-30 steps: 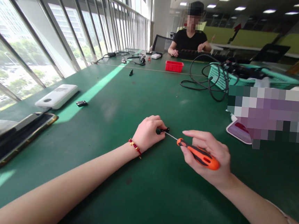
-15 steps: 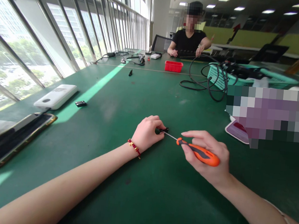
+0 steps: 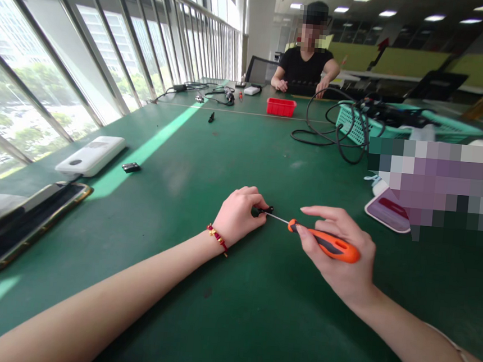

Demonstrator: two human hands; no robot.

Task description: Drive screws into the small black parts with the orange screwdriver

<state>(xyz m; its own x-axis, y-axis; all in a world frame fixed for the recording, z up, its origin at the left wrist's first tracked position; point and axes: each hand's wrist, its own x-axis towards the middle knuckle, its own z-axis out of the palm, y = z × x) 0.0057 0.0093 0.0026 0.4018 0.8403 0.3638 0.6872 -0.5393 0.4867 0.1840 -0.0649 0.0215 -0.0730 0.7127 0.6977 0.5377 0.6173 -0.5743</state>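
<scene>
My left hand (image 3: 242, 215) rests on the green table, its thumb and fingers pinching a small black part (image 3: 261, 211). Most of that part is hidden by the fingers, and I cannot make out its kind. In my right hand (image 3: 342, 257) lies a screwdriver (image 3: 329, 244) with an orange and dark grey handle. Its thin metal shaft points left, and the tip meets the black part or sits right beside it. The thumb presses the handle from the near side, while the index finger is stretched out above it.
A small black piece (image 3: 131, 167) and a white device (image 3: 91, 155) lie left, near a phone (image 3: 30, 224). Farther back are a red bin (image 3: 280, 108), black cables (image 3: 313, 137) and a teal basket (image 3: 352, 126). Another person (image 3: 304, 65) sits across the table (image 3: 210, 156).
My right hand and the screwdriver handle have shifted slightly right and up, so the screwdriver lies a little flatter. My left hand keeps its pinch on the black part.
</scene>
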